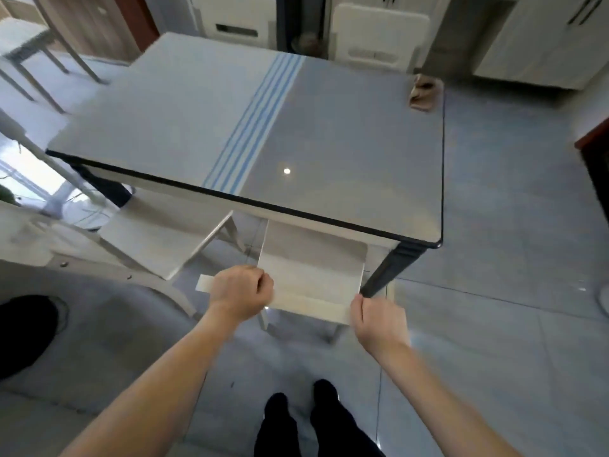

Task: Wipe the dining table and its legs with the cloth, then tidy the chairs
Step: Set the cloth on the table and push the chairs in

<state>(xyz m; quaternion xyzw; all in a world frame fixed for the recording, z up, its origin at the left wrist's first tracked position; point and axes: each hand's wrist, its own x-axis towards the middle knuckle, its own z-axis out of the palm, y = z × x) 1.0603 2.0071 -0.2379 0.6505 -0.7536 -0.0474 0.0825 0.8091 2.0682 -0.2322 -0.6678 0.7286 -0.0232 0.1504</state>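
Hands grip the top bar of a white chair (313, 258), one at each end. The left hand (240, 293) is curled tight around the bar at about 7 o'clock from the chair seat. The right hand (379, 319) is closed on the other end, at about 5 o'clock. The two hands are well apart. The chair seat sits partly under the near edge of the dining table (329, 133), close to the dark table leg (392, 268) at the near right corner. A second white chair (158, 239) stands at 9 o'clock from the first, also tucked part way under the table. The table top is shiny, with blue stripes (260, 120) running across it. The cloth (423, 92), brownish and crumpled, lies on the far right corner of the table, at about 1 o'clock. Another chair back (379, 37) stands at the far side, at 12 o'clock. The person's dark shoes (303, 410) stand on the grey tiled floor (510, 225).
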